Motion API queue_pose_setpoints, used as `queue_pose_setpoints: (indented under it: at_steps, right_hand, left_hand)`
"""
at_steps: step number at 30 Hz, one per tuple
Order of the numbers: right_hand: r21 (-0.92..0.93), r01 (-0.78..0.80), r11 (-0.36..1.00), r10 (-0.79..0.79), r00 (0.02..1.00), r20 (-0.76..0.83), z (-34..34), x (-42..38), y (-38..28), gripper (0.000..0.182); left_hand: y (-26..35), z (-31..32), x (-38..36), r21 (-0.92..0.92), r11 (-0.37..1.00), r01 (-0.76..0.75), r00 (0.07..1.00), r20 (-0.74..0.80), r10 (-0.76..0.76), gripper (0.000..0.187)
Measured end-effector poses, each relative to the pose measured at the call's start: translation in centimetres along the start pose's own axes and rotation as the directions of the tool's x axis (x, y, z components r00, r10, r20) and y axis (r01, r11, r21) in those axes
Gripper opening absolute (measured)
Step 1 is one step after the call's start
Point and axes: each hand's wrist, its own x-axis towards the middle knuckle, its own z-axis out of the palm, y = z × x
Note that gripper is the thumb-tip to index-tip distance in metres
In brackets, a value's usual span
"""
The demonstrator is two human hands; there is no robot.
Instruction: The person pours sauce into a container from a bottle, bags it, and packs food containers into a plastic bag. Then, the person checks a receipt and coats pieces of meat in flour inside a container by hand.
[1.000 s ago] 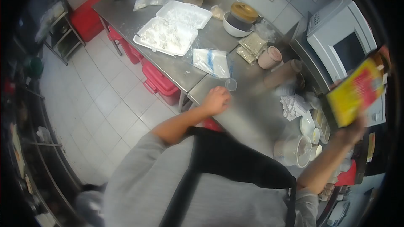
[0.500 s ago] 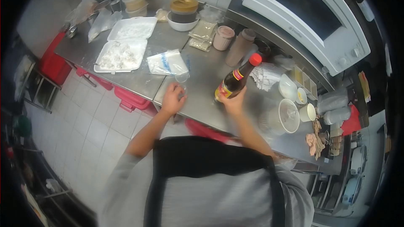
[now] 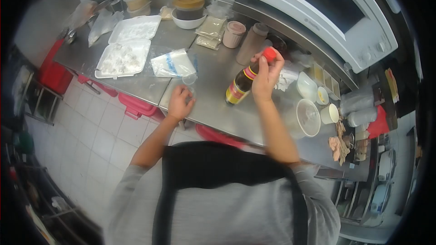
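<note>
Bottle [image 3: 244,80] and right grip [image 3: 267,76] made the change in my head view. Half a second earlier I had that grip wrapped low, around the yellow label [image 3: 235,94]; at this moment it had climbed to the top, my fingers [image 3: 276,63] gathered about the red cap [image 3: 270,54]. I was grasping the bottle there, with the cap on. The bottle itself had hardly shifted among the things around it: it was over the desk [image 3: 218,118], and I could not tell whether it rested on the metal or hung just clear. It looked tilted, though the curved lens may have added to that. As I judged it, the change meant the carrying was over and the work had come to the cap end.

My left grip [image 3: 180,105] lay left of the bottle, its fingers curled, and had barely moved. A small clear cup [image 3: 189,79], also left of the bottle, showed by those fingers; I could not tell whether I touched or held it. Farther left of the bottle was the plastic packet [image 3: 175,65], and farther still the foam box [image 3: 127,74] with white powder [image 3: 121,59]. The brown squeeze bottle [image 3: 253,43] stood just behind the bottle, and the white bowl [image 3: 307,86] was to its right.
</note>
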Motion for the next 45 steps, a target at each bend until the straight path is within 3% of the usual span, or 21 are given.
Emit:
queue_pose_setpoints:
  at_steps: [3, 4, 7, 11, 18, 21, 23, 25, 28, 31, 34, 37, 38, 41, 45]
  right_hand:
    - [0.049, 0.006, 0.999, -0.006, 1.0, 0.01, 0.7, -0.5, -0.7, 0.033]
    - [-0.011, 0.021, 1.0, -0.02, 1.0, 0.023, 0.9, -0.5, -0.8, 0.032]
    - [0.082, -0.007, 0.997, 0.005, 0.999, 0.034, 1.4, -0.4, -0.4, 0.032]
    - [0.013, 0.047, 0.999, -0.047, 0.999, 0.015, 1.3, -0.3, -0.2, 0.029]
    - [0.08, -0.069, 0.994, 0.075, 0.994, -0.083, 2.2, -0.1, -1.3, 0.026]
    - [0.193, -0.24, 0.951, 0.264, 0.958, -0.112, 2.2, 0.9, -1.3, 0.031]
    - [0.373, -0.419, 0.828, 0.495, 0.858, -0.134, 1.4, 1.8, -1.0, 0.033]
    - [0.366, -0.49, 0.791, 0.524, 0.852, 0.007, 0.0, 2.0, -1.1, 0.033]
    - [0.144, -0.215, 0.966, 0.209, 0.976, 0.056, -1.2, -1.2, 1.0, 0.048]
    - [-0.234, -0.063, 0.97, 0.119, 0.964, 0.238, -3.3, -7.2, 5.6, 0.08]
    - [-0.267, -0.256, 0.929, 0.316, 0.924, 0.217, -3.0, -7.9, 7.8, 0.096]
    - [-0.348, -0.298, 0.889, 0.425, 0.822, 0.38, -1.7, -6.5, 5.9, 0.095]
    - [-0.485, -0.243, 0.84, 0.472, 0.768, 0.433, -1.5, -5.7, 5.5, 0.091]
    - [-0.559, 0.052, 0.828, 0.383, 0.676, 0.63, 0.1, -4.8, 3.0, 0.085]
    - [-0.631, 0.224, 0.743, 0.415, 0.584, 0.697, 0.9, -4.8, 2.1, 0.084]
  left_hand:
    - [0.0, -0.1, -0.1, -0.006, 1.0, -0.002, 1.0, -0.001, 0.002, 0.021]
    - [0.1, -0.2, 0.0, -0.003, 1.0, -0.005, 1.0, -0.003, 0.005, 0.021]
    - [0.4, -0.4, -0.2, -0.023, 1.0, 0.012, 1.0, -0.007, -0.012, 0.021]
    - [0.2, -0.3, -0.2, -0.041, 0.999, 0.011, 1.0, -0.028, -0.012, 0.021]
    - [0.0, -0.3, -0.2, -0.05, 0.999, 0.009, 1.0, -0.007, -0.009, 0.02]
    - [-0.1, -0.6, -0.3, -0.067, 0.997, 0.033, 0.999, 0.001, -0.033, 0.022]
    - [-0.2, -0.7, -0.3, -0.094, 0.995, 0.034, 0.999, 0.005, -0.034, 0.023]
    - [-0.1, -0.8, -0.3, -0.138, 0.99, 0.036, 0.997, -0.059, -0.044, 0.03]
    - [0.4, -1.7, 0.3, -0.253, 0.962, 0.1, 0.986, -0.104, -0.13, 0.04]
    - [3.5, -4.7, 1.1, -0.36, 0.912, 0.196, 0.963, -0.105, -0.248, 0.054]
    - [6.1, -7.8, 1.9, -0.427, 0.88, 0.207, 0.949, -0.131, -0.287, 0.065]
    - [5.9, -10.2, 2.2, -0.323, 0.928, 0.188, 0.954, -0.164, -0.251, 0.07]
    - [5.7, -10.9, 2.3, -0.273, 0.943, 0.188, 0.953, -0.183, -0.243, 0.071]
    - [5.3, -12.4, 2.0, -0.217, 0.941, 0.26, 0.935, -0.188, -0.302, 0.071]
    - [5.0, -13.1, 0.9, -0.196, 0.931, 0.307, 0.924, -0.173, -0.341, 0.07]
